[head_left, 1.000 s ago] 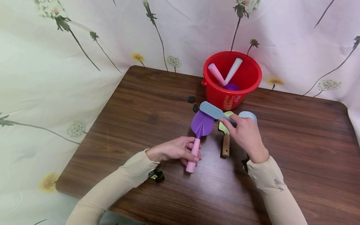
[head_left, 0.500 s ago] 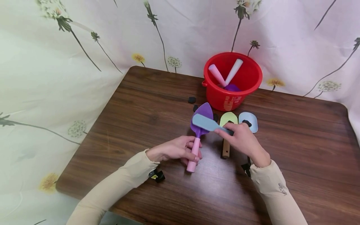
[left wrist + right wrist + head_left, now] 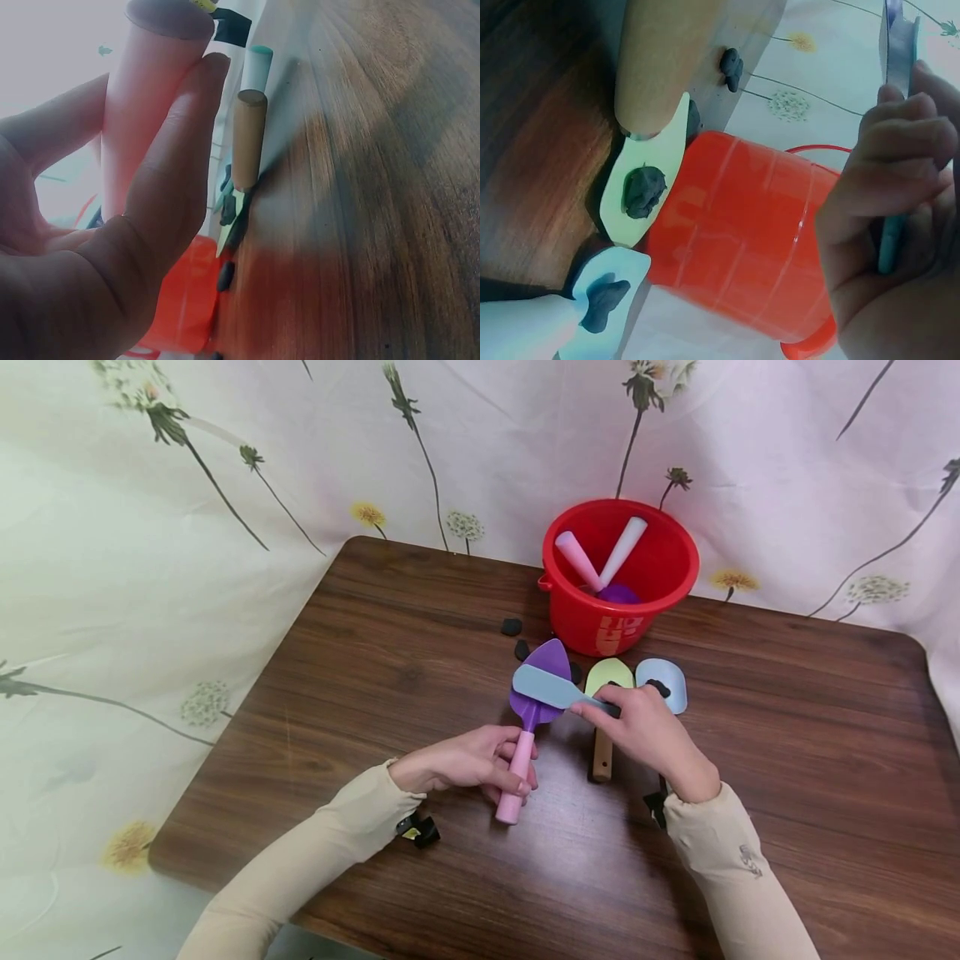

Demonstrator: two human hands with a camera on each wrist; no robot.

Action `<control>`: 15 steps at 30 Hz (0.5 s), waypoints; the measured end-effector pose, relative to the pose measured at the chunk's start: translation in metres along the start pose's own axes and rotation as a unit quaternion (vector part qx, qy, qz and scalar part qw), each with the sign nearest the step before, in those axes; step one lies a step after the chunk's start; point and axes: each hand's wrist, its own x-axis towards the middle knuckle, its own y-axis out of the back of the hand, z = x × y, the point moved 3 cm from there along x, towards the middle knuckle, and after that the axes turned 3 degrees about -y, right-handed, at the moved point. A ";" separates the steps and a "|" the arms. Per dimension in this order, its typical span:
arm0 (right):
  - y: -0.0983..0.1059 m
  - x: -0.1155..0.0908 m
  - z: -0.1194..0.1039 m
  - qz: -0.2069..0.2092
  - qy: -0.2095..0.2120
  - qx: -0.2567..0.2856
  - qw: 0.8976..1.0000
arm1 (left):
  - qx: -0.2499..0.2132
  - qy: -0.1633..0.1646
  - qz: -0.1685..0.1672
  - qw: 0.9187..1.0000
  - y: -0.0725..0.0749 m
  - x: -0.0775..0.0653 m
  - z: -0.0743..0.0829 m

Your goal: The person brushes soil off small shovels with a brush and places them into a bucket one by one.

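Observation:
My left hand grips the pink handle of a purple-bladed trowel, its blade pointing toward the bucket. In the left wrist view, the thumb and fingers wrap the pink handle. Held by its handle in my right hand is a light blue brush with a long flat back. Its head lies across the purple blade in the head view. Right of the blade, a green trowel with a wooden handle and a light blue trowel each carry a dark lump.
A red bucket stands behind the trowels, with a pink handle and a white handle sticking up inside. Dark lumps lie on the wooden table left of it. A flowered cloth hangs behind.
The brush has moved from the blade's upper end down toward the handle, then stayed across the lower blade. My right hand shifted slightly left and down; my left hand kept its grip.

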 end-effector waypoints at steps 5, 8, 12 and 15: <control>0.004 0.000 0.002 0.072 0.011 -0.031 0.997 | -0.004 -0.003 -0.007 1.000 0.000 -0.001 0.000; 0.006 0.000 0.003 0.112 0.018 -0.042 0.993 | -0.008 -0.004 -0.012 1.000 0.000 -0.002 0.000; 0.008 0.001 0.004 0.172 0.033 -0.051 0.983 | -0.012 -0.001 -0.011 1.000 0.000 -0.002 -0.001; 0.009 0.000 0.004 0.202 0.039 -0.046 0.977 | -0.010 0.001 -0.010 1.000 0.001 -0.001 -0.001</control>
